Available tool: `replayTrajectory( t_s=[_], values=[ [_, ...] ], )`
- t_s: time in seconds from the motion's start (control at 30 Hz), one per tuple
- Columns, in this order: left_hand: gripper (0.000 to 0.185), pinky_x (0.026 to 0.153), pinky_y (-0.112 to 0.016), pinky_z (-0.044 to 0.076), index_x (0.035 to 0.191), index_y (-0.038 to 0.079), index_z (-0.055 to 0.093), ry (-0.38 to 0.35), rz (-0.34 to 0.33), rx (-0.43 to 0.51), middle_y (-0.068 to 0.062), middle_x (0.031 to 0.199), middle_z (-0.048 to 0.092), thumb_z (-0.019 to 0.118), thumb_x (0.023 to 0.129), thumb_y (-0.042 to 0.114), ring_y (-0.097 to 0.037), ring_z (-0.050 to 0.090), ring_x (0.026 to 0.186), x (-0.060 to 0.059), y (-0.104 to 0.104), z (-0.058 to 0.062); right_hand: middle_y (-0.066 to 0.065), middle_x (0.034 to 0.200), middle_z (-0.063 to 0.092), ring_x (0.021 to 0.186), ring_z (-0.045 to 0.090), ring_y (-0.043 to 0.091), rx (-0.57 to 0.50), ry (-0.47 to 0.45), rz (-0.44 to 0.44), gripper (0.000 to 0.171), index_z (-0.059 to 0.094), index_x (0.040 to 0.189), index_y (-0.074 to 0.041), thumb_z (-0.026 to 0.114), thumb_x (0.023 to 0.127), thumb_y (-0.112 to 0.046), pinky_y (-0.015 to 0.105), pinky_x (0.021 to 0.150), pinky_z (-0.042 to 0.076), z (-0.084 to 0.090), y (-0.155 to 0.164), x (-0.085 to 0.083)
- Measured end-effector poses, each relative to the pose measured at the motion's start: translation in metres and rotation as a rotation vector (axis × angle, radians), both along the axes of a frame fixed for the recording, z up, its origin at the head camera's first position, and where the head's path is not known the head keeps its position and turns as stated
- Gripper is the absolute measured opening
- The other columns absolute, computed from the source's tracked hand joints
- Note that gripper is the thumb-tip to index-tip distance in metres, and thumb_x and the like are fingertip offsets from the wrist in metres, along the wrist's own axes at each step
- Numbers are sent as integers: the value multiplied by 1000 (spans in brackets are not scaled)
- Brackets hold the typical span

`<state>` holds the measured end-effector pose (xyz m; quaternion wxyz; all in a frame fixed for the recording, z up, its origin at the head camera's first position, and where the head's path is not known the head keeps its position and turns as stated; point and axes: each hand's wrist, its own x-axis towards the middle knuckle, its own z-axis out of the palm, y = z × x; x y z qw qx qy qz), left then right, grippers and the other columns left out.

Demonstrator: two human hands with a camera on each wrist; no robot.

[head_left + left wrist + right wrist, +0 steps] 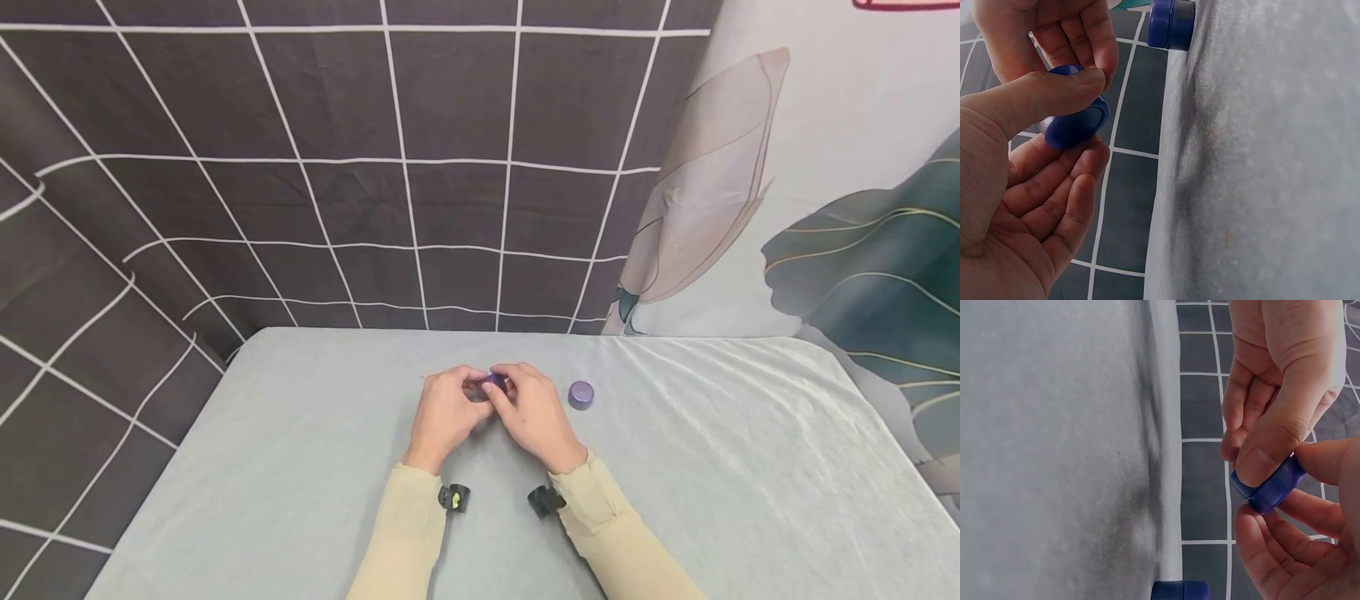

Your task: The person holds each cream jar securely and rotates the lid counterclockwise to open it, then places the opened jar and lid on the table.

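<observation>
Both hands, the left hand [444,412] and right hand [534,414], pinch one small round blue plastic cap [1077,122] just above the grey-clothed surface [300,467]. A second round purple cap [581,394] sits untouched nearby, seemingly left to handle.

Makeshift studio: cloth-draped table [300,467], backdrops [337,167]

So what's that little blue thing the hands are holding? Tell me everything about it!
The blue cap is small, round and flat, like a bottle lid, and looks like smooth, slightly shiny plastic. It is held in the air just above the table, tilted on its edge. The left hand pinches it between thumb and fingers, and the right hand pinches it too, thumb pressed on its rim. Its inside is hidden.
</observation>
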<state>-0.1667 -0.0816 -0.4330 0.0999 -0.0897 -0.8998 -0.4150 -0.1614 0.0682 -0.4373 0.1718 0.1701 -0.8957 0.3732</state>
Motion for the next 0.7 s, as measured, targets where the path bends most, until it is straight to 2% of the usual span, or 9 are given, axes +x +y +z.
replayTrajectory(
  t_s=[0.47,0.7],
  values=[
    [32,76,-33,58,102,7,76,-13,3,1,-3,91,76,85,72,13,-16,72,83,1,1,-1,7,92,67,78,60,18,1,0,14,28,72,112,-1,72,92,-20,37,71,51,1,1,1],
    [31,76,-33,58,102,7,76,4,0,-10,-3,91,76,85,73,15,-16,73,83,1,1,-1,8,95,68,79,61,18,8,4,24,28,71,113,-1,72,92,-20,38,72,52,1,3,0]
  ],
)
